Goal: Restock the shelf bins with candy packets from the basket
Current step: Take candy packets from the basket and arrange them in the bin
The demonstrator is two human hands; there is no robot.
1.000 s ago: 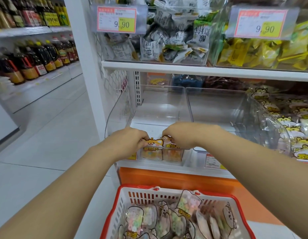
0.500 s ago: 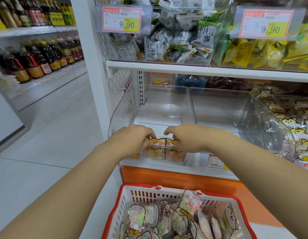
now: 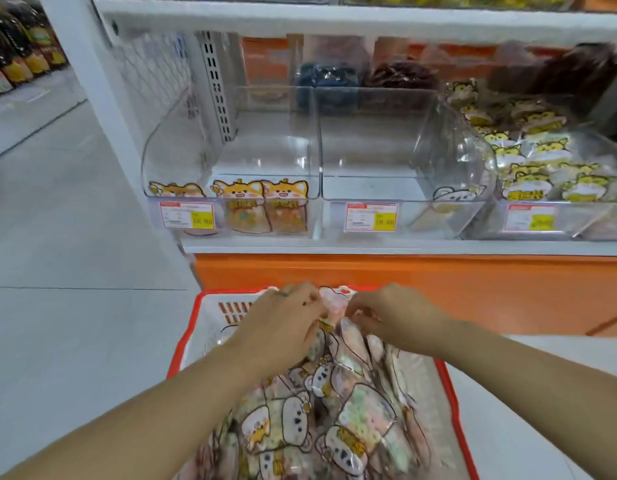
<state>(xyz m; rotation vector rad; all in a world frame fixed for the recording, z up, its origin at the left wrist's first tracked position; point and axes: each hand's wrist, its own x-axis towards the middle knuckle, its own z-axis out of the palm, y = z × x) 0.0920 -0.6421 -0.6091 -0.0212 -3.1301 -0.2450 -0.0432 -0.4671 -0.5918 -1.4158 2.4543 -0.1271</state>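
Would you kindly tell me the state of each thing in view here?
Left clear plastic shelf bin, three fox-faced packets upright at front.
Middle clear bin, one bear-faced packet.
Right clear bin, heaped full.
Red-rimmed white basket, piled with packets.
Left hand, pinches pink packet.
Right hand, pinches neighbouring packet.

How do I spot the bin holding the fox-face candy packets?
Find the white shelf above the orange base, with three clear bins. Take the leftmost bin, beside the white upright. Only it has fox-face packets standing along its front wall; the middle bin holds a bear packet, the right bin many yellow ones.
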